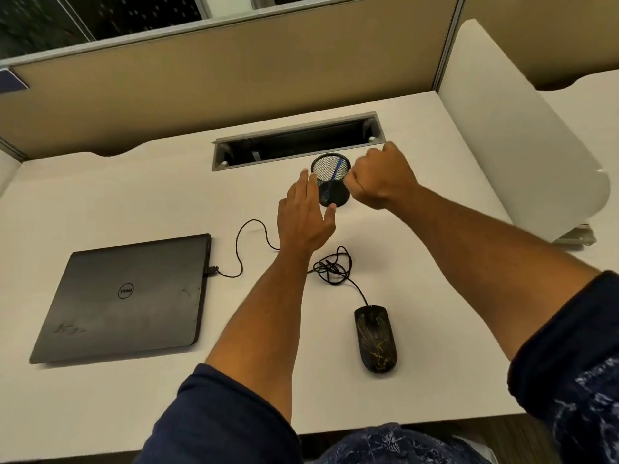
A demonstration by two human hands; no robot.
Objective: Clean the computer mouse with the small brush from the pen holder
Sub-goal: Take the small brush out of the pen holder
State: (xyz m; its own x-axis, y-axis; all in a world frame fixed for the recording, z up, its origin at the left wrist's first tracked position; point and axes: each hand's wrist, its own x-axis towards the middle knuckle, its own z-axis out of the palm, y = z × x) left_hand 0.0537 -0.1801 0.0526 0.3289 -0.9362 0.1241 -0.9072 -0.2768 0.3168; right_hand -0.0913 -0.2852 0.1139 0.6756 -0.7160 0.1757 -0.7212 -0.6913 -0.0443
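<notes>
A black mesh pen holder (330, 180) stands at the back middle of the white desk (134, 202). A small blue brush (336, 174) leans inside it. My left hand (306, 217) reaches to the holder's left side with straight fingers, its fingertips at the holder's wall. My right hand (380, 179) hovers at the holder's right rim with its fingers curled; nothing shows in its grasp. The black computer mouse (376, 338) with yellow markings lies near the front right of the desk, apart from both hands.
A closed black laptop (127, 296) lies at the left. The mouse's cable (330, 267) runs in a tangle from the mouse to the laptop's side. A cable slot (298, 144) opens behind the holder. Partition panels (217, 82) bound the back and right.
</notes>
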